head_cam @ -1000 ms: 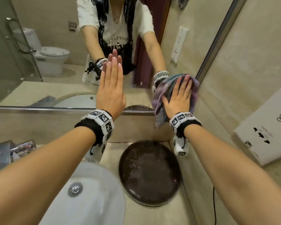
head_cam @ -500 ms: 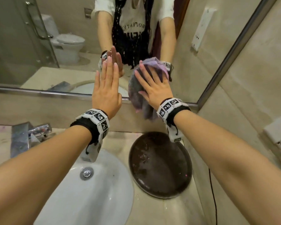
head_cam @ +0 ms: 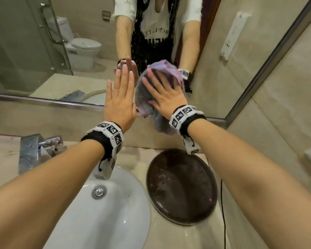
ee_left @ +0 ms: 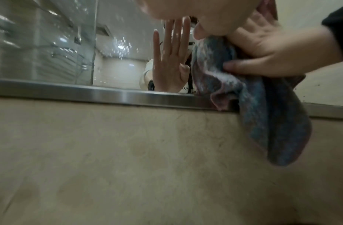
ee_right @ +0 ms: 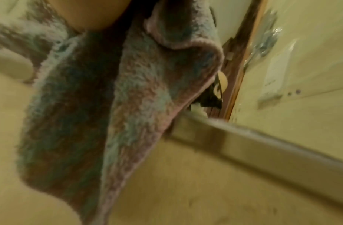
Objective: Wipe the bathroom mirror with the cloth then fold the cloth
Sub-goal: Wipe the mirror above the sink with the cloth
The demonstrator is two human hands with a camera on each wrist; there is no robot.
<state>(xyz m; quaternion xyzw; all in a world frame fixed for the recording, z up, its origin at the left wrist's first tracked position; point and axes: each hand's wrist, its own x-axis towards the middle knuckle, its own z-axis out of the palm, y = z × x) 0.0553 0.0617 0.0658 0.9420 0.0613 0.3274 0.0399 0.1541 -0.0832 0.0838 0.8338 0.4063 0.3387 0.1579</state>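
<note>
**Operator:** Which step is in hand?

**Technician:** The wiping step. The right hand point(head_cam: 166, 97) lies flat with fingers spread and straight, pressing the purple-and-blue terry cloth point(head_cam: 145, 97) against the bathroom mirror point(head_cam: 43, 51) just above the mirror's lower metal frame point(head_cam: 43, 100). The cloth's loose lower end hangs past that frame onto the tiled wall (seen clearly in the left wrist view). Folding is not yet begun.

**Operator:** And the left hand?

**Technician:** The left hand point(head_cam: 119, 100) is flat, fingers straight and together, holding nothing. It is raised against the mirror just left of the cloth, near the frame; whether the palm bears weight on the glass cannot be told.

**Operator:** What does the next move call for?

**Technician:** In my judgement, sustained palm pressure while the cloth is swept across unwiped glass above the frame. The bunched cloth covers a small patch per pass, so overlapping strokes are advisable. The left hand should be lifted clear of the glass, since it may leave prints. For folding, both hands need the cloth taken off the mirror; the counter below the frame holds a white basin point(head_cam: 115, 221) and a dark round tray point(head_cam: 181, 187).
</note>
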